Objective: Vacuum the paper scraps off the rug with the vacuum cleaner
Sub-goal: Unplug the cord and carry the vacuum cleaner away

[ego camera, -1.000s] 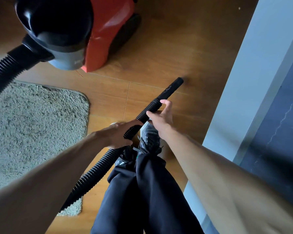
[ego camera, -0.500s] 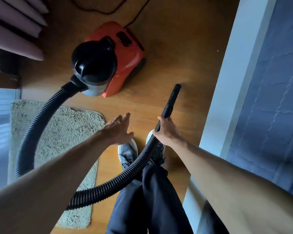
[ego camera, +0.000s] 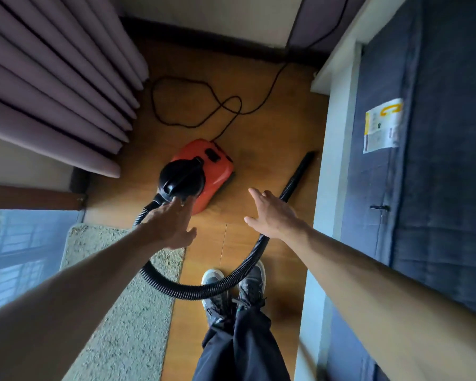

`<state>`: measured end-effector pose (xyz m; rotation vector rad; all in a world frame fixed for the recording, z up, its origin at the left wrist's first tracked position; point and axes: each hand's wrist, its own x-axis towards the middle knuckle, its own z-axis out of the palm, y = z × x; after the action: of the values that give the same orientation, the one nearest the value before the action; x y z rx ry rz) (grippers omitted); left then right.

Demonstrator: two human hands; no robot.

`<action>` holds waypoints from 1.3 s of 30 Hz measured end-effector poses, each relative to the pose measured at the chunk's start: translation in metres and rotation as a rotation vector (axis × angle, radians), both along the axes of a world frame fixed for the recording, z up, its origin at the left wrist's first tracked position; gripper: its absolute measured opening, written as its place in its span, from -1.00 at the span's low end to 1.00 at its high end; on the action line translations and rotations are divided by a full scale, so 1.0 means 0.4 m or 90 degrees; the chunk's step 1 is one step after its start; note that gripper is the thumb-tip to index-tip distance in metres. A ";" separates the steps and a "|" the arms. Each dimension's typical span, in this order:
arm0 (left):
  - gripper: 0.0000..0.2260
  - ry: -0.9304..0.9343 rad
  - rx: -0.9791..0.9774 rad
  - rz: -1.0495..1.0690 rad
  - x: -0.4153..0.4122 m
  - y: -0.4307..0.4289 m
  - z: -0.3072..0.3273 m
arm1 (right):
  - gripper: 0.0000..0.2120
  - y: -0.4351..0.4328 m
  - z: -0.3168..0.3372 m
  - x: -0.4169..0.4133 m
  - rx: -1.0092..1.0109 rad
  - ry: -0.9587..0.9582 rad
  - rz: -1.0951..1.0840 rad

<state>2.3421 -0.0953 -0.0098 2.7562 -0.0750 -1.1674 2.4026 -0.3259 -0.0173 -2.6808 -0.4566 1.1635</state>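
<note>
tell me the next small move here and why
Probably lower the right hand and grip the hose just behind its nozzle. That hand and the left hand are open and empty, the hose lies on the floor over the shoes, and the nozzle points away from the rug.

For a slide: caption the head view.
Left hand and right hand open, hose unheld on the floor, red vacuum cleaner near the rug.

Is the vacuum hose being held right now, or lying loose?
Loose. The hose loops over the shoes; the left hand and right hand are both open, fingers straight, gripping nothing.
</note>
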 end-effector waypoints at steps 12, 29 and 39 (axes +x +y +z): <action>-0.39 -0.108 0.071 0.027 0.197 0.012 0.608 | -0.29 -0.039 0.600 0.180 -0.020 -0.169 0.067; -0.29 -0.314 0.093 0.060 0.349 0.044 1.325 | -0.35 0.009 1.319 0.310 0.011 -0.390 0.067; -0.36 -0.387 0.100 0.006 0.370 0.051 1.479 | -0.40 -0.002 1.509 0.347 0.003 -0.458 0.087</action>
<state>2.4901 -0.0751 0.5816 3.1387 -0.0356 -0.3060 2.5413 -0.3267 0.5861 -3.0333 -0.7400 0.1702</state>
